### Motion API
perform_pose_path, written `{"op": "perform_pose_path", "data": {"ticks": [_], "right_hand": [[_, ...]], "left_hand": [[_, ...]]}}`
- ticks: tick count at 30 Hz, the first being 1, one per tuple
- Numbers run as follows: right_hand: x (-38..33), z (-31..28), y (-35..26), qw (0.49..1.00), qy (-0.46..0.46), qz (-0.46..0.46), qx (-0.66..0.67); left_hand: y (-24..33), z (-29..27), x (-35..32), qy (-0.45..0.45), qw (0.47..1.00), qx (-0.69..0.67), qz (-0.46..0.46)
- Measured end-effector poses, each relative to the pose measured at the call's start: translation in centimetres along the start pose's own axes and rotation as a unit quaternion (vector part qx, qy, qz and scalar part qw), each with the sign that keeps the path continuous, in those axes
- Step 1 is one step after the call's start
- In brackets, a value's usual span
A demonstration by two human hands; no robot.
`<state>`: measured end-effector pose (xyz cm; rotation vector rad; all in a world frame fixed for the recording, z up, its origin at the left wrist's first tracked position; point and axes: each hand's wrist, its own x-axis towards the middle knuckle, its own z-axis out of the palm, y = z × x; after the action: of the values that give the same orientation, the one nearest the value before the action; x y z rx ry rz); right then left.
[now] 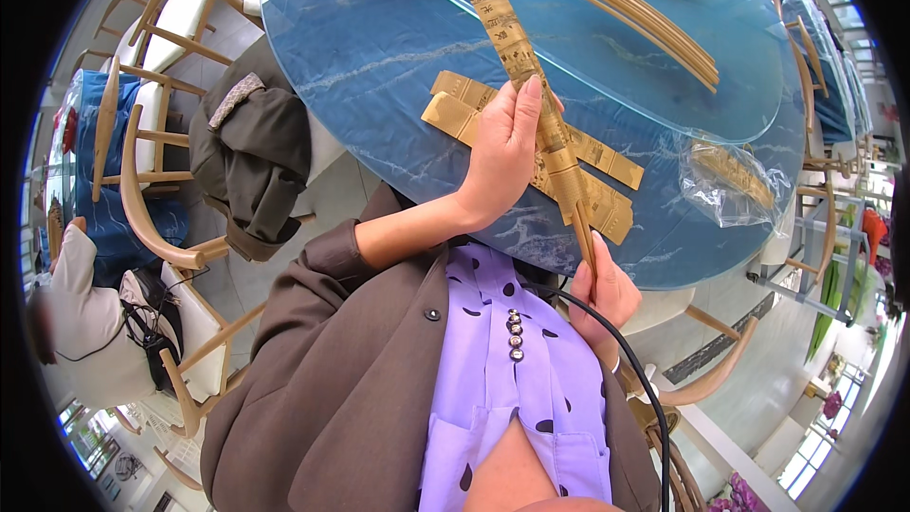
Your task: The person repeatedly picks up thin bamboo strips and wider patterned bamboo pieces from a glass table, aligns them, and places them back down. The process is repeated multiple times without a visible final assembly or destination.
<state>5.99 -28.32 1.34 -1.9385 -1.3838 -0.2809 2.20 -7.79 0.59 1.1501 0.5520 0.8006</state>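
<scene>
My left hand point(502, 154) is closed around the middle of a long gold printed paper chopstick sleeve point(497, 21), its thumb pressed on top. The sleeve slants over the table, its far end pointing away from me. Thin brown wooden chopsticks point(583, 239) stick out of its near end, and my right hand point(607, 296) pinches their ends close to the table's front edge. Below the held sleeve, several flat gold paper sleeves point(607, 212) lie crossed on the blue tabletop, partly hidden by my left hand.
A bundle of brown chopsticks point(649, 27) rests on the glass turntable point(749, 100). To the right lies a clear plastic bag point(725, 194) with gold sleeves inside. A dark coat point(256, 147) hangs over a chair at left. A black cable point(645, 379) runs beside my right wrist.
</scene>
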Motion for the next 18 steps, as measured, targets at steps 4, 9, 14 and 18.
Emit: {"op": "perform_pose_path", "data": {"ticks": [4, 9, 14, 18], "right_hand": [[-0.1, -1.0, -0.6, 0.995, -0.019, 0.093, 0.043], [-0.9, -0.5, -0.3, 0.998, 0.048, 0.035, 0.007], [-1.0, -0.5, -0.5, 0.998, 0.04, 0.053, 0.02], [-0.2, -0.2, -0.7, 0.998, 0.041, 0.039, 0.032]], "left_hand": [[1.1, -1.1, 1.5, 0.026, 0.999, 0.003, 0.018], [0.5, -1.5, 1.9, 0.039, 0.999, 0.003, 0.037], [0.7, -0.9, 1.3, 0.03, 0.999, 0.022, 0.026], [0.2, -0.7, 1.0, 0.012, 0.999, 0.029, 0.011]]}}
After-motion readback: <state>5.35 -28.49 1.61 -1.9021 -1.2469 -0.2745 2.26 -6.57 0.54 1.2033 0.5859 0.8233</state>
